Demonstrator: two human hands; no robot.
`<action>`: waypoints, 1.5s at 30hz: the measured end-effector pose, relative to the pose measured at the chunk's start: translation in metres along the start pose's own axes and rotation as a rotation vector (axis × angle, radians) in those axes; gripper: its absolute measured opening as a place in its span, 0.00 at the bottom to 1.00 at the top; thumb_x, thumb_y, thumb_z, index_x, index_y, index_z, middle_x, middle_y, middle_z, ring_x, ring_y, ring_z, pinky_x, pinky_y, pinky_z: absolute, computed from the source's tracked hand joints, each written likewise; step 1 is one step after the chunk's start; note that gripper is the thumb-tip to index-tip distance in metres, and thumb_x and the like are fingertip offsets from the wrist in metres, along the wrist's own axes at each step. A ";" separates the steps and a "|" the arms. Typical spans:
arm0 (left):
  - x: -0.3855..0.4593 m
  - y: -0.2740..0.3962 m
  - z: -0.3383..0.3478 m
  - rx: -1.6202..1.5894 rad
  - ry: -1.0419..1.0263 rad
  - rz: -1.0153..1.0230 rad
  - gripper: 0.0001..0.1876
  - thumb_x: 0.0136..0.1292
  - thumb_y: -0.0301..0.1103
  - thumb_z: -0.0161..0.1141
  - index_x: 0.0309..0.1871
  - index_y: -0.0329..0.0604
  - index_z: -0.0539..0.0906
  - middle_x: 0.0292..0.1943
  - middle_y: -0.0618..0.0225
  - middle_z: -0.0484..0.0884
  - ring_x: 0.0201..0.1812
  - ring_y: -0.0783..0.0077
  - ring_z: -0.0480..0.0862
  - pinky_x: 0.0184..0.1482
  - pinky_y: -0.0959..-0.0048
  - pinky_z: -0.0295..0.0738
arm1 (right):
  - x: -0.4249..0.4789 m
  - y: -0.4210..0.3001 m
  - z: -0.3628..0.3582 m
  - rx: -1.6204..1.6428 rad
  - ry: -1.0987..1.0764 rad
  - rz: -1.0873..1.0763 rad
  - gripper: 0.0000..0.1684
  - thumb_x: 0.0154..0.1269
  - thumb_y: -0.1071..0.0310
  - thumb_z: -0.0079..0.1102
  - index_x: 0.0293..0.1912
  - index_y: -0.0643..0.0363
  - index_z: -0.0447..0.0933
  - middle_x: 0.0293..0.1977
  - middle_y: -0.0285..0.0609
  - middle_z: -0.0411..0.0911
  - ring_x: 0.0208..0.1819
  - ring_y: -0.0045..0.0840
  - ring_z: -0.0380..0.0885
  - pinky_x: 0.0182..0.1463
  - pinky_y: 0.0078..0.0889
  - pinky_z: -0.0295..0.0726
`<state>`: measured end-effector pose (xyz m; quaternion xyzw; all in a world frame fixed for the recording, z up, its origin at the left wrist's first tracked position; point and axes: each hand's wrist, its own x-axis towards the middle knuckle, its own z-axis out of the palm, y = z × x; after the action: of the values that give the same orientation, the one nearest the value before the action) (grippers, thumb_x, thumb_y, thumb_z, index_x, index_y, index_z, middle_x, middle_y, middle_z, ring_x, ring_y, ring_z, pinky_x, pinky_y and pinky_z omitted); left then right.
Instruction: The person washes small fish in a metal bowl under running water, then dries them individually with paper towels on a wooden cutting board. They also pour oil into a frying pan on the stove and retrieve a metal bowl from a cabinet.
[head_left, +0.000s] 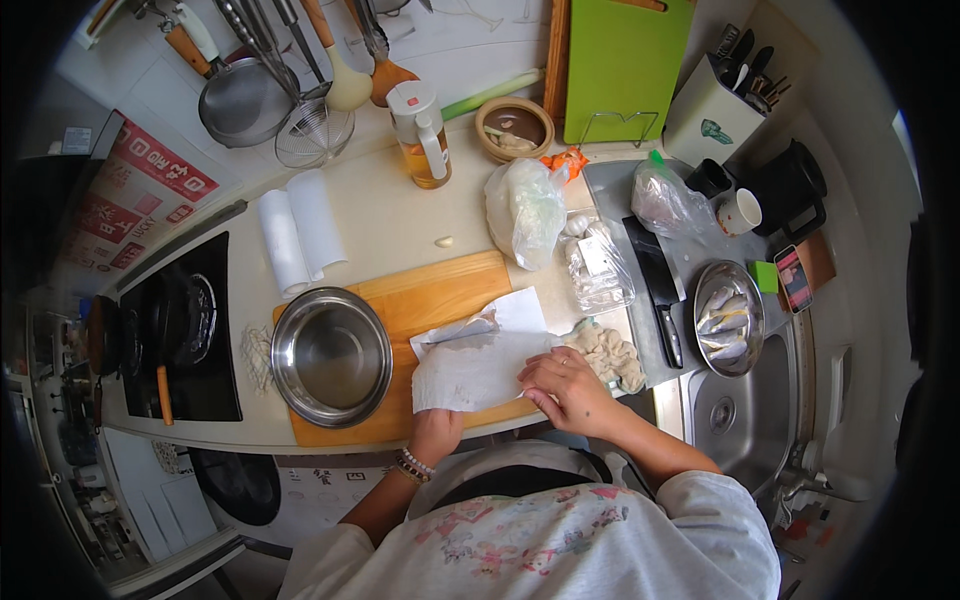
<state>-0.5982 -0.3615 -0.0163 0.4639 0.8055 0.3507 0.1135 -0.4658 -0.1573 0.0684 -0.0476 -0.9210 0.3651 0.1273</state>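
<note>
A sheet of white paper towel (476, 371) spreads over the front right of a wooden cutting board (442, 277). My right hand (566, 390) pinches its right edge between thumb and fingers. At its near left edge, my left hand (437, 431) reaches beneath the sheet, so the fingertips are hidden. Behind it lies another white paper sheet (525, 309), with a damp greyish patch or thing (480, 324) partly covered. A steel bowl (331, 357) holding some liquid stands on the board's left. Past my right fingers lies a crumpled beige cloth (611, 352).
Rightward are a cleaver (654, 270), a steel bowl of fish (726, 319) and a sink (742, 412). A paper towel roll (283, 244), a garlic clove (444, 241), a plastic bag (526, 214) and a glass jug (420, 142) stand or lie behind. Leftward is a cooktop (217, 322).
</note>
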 end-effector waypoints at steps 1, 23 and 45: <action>-0.001 -0.005 0.006 0.094 -0.017 0.102 0.17 0.65 0.32 0.48 0.53 0.31 0.73 0.52 0.40 0.72 0.54 0.41 0.70 0.58 0.55 0.63 | -0.003 0.001 0.002 0.025 -0.006 0.022 0.04 0.58 0.71 0.58 0.34 0.57 0.74 0.36 0.39 0.76 0.44 0.32 0.75 0.53 0.35 0.66; 0.027 0.033 -0.080 -0.084 0.213 -0.152 0.12 0.61 0.24 0.54 0.49 0.35 0.74 0.46 0.53 0.76 0.45 0.52 0.78 0.47 0.63 0.73 | -0.026 0.012 0.038 -0.208 -0.247 0.067 0.12 0.58 0.59 0.60 0.37 0.55 0.79 0.32 0.41 0.78 0.40 0.33 0.77 0.47 0.38 0.72; 0.117 -0.055 -0.033 -0.891 -0.292 -0.648 0.06 0.65 0.33 0.54 0.37 0.41 0.74 0.26 0.72 0.75 0.29 0.80 0.76 0.30 0.77 0.72 | 0.092 0.021 0.084 -0.089 0.138 0.136 0.18 0.48 0.64 0.69 0.36 0.60 0.73 0.32 0.44 0.72 0.31 0.36 0.77 0.33 0.34 0.77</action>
<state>-0.7154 -0.2972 -0.0124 0.1442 0.6569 0.5361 0.5102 -0.5772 -0.1806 0.0132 -0.1404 -0.9199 0.3277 0.1633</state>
